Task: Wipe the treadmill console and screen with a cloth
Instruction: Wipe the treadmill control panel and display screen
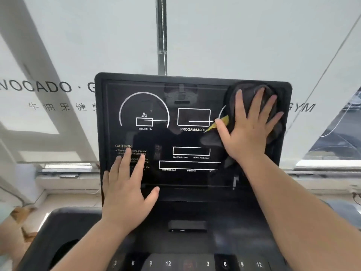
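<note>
The treadmill's black screen [185, 137] stands upright in front of me, with white dial outlines and labels on it. My right hand [248, 130] lies flat with spread fingers on a dark grey cloth [273, 106], pressing it against the screen's upper right corner. A yellow tag [221, 122] of the cloth sticks out by my thumb. My left hand [127, 190] rests flat, fingers straight, on the screen's lower left part over the caution text. Below the screen lies the black console [187, 243] with number keys along its near edge.
A cup holder [64, 251] is sunk into the console's left side. A small black slot [187, 225] sits at the console's centre. Behind the screen is a frosted window with printed lettering [39, 87] and a vertical metal frame bar [161, 36].
</note>
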{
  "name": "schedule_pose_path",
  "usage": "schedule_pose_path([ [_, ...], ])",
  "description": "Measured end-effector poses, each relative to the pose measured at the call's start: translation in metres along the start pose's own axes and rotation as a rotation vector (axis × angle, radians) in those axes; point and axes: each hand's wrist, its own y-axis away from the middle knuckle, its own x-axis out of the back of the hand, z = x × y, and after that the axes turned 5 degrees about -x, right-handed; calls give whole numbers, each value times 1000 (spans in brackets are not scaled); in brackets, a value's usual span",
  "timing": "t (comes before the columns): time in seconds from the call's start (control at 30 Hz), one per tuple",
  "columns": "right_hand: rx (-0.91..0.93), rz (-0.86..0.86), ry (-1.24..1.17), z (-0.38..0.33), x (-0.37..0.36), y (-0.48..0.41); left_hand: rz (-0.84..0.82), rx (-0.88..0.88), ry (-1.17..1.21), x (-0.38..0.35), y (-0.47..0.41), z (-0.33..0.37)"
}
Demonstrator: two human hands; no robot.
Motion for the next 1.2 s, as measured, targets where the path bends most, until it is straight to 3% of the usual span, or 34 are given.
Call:
schedule_pose_path([
  [0.13, 162, 28, -14, -45, 2, -11, -54, 26, -15, 7, 2, 5],
  [0.3, 837, -19, 19, -51, -24, 50, -91, 42, -46, 21, -2, 11],
  [0.4, 1052, -48, 75, -13, -34, 57, -101, 50, -26, 26, -4, 16],
  [0.5, 941, 23, 62, 12, -24, 29, -115, 67, 0, 28, -4, 18],
  [0.7, 245, 55, -49, -11, 9, -32, -114, 55, 54, 29, -3, 19],
  [0.8, 69, 31, -116, -54, 9, -23, -120, 44, 46, 30, -3, 15],
  [0.83, 117, 26, -115, -68, 6, -13, -110, 36, 39, 29, -3, 14],
  [1.0, 699, -20, 24, -81, -28, 61, -47, -10, -9, 28, -2, 3],
  [1.13, 871, -25, 126, -36, -31, 56, -55, -64, -16, 26, -2, -10],
  [1.2, 806, -6, 146, -16, -22, 37, -61, -90, -21, 26, -3, -13],
])
